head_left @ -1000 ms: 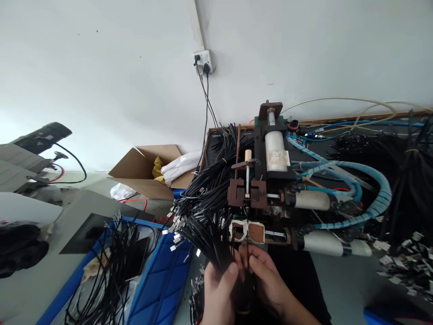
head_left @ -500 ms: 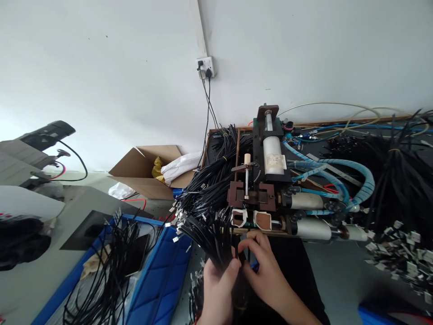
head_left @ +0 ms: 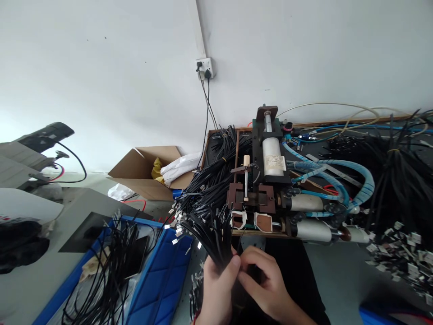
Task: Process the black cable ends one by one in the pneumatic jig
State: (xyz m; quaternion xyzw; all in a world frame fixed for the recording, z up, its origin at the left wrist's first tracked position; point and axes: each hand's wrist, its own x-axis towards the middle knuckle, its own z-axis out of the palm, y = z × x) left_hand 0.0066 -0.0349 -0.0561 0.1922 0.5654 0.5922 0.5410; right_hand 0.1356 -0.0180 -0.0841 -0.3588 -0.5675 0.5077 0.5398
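Drawing back from the press [head_left: 260, 198], the right hand [head_left: 262, 282] is pinching one cable beside the left hand [head_left: 218, 289], whose fingers are clamping the fanned black metal-tipped cable bundle [head_left: 206, 232].

Two hands: left hand [head_left: 216, 289] and right hand [head_left: 267, 282], both closed on one fanned bundle of black cables [head_left: 209, 234]. One pneumatic fixture [head_left: 267, 180] carrying three pale cylinders: one upright [head_left: 273, 156], two lying sideways [head_left: 306, 202] [head_left: 313, 230]. Two brown clamp blocks [head_left: 251, 197]. One blue bin [head_left: 162, 280] holding loose cables too many to count. One open cardboard box [head_left: 149, 174]. One wall socket [head_left: 204, 67] with two plugs. One scatter of small metal terminals [head_left: 402, 255] on the surface, number uncountable.
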